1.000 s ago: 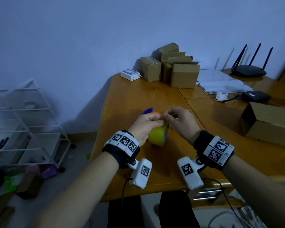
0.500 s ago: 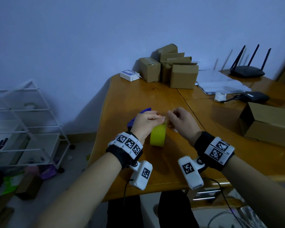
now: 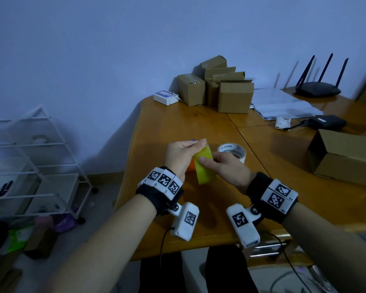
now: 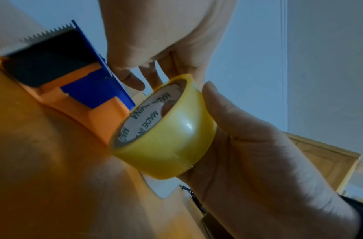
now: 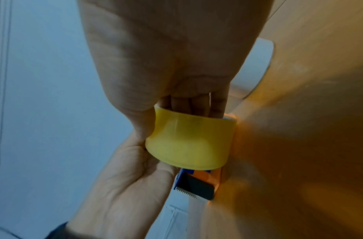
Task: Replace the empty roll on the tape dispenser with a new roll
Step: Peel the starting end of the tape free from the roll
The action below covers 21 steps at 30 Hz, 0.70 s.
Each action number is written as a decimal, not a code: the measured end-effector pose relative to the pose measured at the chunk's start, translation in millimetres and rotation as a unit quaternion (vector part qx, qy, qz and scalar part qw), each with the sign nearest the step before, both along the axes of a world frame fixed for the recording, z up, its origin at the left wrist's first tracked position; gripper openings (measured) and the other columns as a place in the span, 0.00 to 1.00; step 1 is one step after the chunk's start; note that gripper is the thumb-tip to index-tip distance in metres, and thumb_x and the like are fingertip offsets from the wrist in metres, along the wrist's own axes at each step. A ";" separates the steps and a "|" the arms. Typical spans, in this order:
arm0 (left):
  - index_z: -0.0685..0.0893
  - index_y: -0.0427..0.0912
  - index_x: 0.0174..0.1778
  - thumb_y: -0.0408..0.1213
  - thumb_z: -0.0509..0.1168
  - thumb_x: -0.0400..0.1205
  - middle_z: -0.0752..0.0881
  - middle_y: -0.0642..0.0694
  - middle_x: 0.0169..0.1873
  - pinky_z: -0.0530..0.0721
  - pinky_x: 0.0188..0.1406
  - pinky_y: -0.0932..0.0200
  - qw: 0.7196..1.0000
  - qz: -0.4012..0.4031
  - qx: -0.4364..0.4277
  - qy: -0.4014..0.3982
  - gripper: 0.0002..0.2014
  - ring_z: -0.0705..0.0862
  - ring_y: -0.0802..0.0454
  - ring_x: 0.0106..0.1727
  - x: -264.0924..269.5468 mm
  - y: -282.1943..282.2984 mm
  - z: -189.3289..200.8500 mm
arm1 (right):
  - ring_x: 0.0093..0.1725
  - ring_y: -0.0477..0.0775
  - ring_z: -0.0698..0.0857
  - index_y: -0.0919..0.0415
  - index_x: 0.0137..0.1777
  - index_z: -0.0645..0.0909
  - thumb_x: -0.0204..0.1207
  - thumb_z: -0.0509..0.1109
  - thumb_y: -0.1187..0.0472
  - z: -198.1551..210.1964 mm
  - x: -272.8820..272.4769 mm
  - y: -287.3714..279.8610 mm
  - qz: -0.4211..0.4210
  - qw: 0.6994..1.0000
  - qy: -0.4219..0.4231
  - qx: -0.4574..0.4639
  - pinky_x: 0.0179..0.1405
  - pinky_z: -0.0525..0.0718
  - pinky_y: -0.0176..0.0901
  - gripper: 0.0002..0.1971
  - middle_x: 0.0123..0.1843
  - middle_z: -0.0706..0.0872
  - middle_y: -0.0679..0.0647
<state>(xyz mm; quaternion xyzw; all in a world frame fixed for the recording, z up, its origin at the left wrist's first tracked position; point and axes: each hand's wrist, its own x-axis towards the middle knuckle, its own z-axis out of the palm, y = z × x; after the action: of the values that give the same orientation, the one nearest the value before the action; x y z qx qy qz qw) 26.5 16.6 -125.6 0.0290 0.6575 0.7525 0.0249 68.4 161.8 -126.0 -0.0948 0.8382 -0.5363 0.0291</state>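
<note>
A yellow tape roll (image 3: 205,168) is held above the wooden desk (image 3: 178,123), near its front-left edge, between the two hands. The right hand (image 3: 226,170) grips the roll: in the left wrist view its thumb lies along the glossy outer band, and other fingers reach into the white core, on which "MADE IN CHINA" is printed. The left hand (image 3: 181,156) is curled beside the roll, thumb and fingertips pinched together above it; whether a tape end is pinched there cannot be told.

Just behind the roll, an orange and blue tape dispenser (image 4: 74,84) lies on the desk, mostly hidden in the head view by the left hand. Its serrated cutting blade (image 4: 47,34) and a black pad below it are seen in both wrist views. The roll is seen against the dispenser's orange body, but whether it touches cannot be told.

An empty white tape core (image 3: 232,151) lies flat on the desk just beyond the right hand, its printed inner face visible.

At the desk's far edge a cluster of small cardboard boxes (image 3: 220,89) stands, with a white adapter box (image 3: 165,97) to its left. Papers (image 3: 283,106), a black router (image 3: 317,89) and a black power brick (image 3: 328,122) are found toward the far right corner, and an open cardboard box (image 3: 347,153) lies on its side at the right edge. A white wire shelf (image 3: 36,166) stands on the floor to the left of the desk.
</note>
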 end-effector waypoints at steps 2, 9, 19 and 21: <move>0.93 0.36 0.50 0.44 0.80 0.71 0.93 0.38 0.49 0.84 0.65 0.39 1.000 -0.004 0.011 -0.001 0.17 0.89 0.41 0.59 -0.3 -0.9 -0.3 | 0.42 0.63 0.86 0.67 0.51 0.85 0.82 0.66 0.46 1.3 0.2 -1.0 0.001 1.000 0.009 0.003 0.44 0.82 0.55 0.21 0.49 0.89 0.69; 0.93 0.36 0.49 0.47 0.80 0.68 0.92 0.37 0.48 0.84 0.65 0.39 0.999 -0.015 0.033 -0.015 0.20 0.89 0.40 0.58 0.8 -1.1 3.2 | 0.44 0.73 0.86 0.68 0.53 0.85 0.83 0.65 0.45 6.0 -4.2 1.8 -0.016 0.999 0.033 0.029 0.44 0.84 0.65 0.23 0.47 0.89 0.71; 0.90 0.37 0.47 0.35 0.72 0.80 0.92 0.38 0.46 0.87 0.58 0.56 0.998 -0.056 0.030 0.027 0.05 0.92 0.44 0.51 5.0 10.9 23.5 | 0.34 0.42 0.86 0.56 0.44 0.86 0.84 0.66 0.51 2.9 -1.3 12.3 -0.049 0.997 0.033 -0.039 0.34 0.81 0.33 0.12 0.40 0.90 0.56; 0.90 0.37 0.46 0.35 0.72 0.81 0.92 0.37 0.47 0.89 0.55 0.56 0.997 -0.055 0.028 0.035 0.04 0.92 0.42 0.51 2.1 8.2 25.9 | 0.31 0.38 0.84 0.55 0.43 0.84 0.83 0.67 0.52 3.1 -1.4 11.4 -0.047 0.997 0.033 -0.052 0.31 0.79 0.30 0.11 0.36 0.88 0.50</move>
<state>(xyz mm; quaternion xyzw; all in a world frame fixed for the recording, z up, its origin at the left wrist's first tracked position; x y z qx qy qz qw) 28.6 24.8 -99.6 0.0924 0.6342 0.7665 0.0426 67.1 173.2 -122.8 -0.0739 0.8132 -0.5765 -0.0289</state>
